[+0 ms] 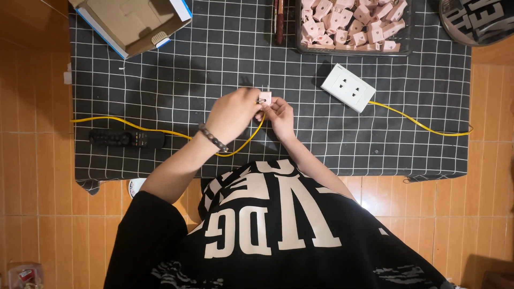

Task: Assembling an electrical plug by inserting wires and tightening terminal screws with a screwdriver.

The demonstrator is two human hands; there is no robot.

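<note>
Pink plug (265, 97) pinched by both hands, left (233, 113) and right (279, 118), below a blue-edged cardboard box (131, 24).

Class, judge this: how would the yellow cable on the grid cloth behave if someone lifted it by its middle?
The yellow cable would likely sag, since it already lies in loose curves. It looks thin, so probably light. One end joins the white socket block, which might drag along.

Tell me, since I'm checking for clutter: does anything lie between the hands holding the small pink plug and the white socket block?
Nothing visible: only bare checked cloth separates the small pink plug, held by left hand and right hand, from the white socket block.
</note>
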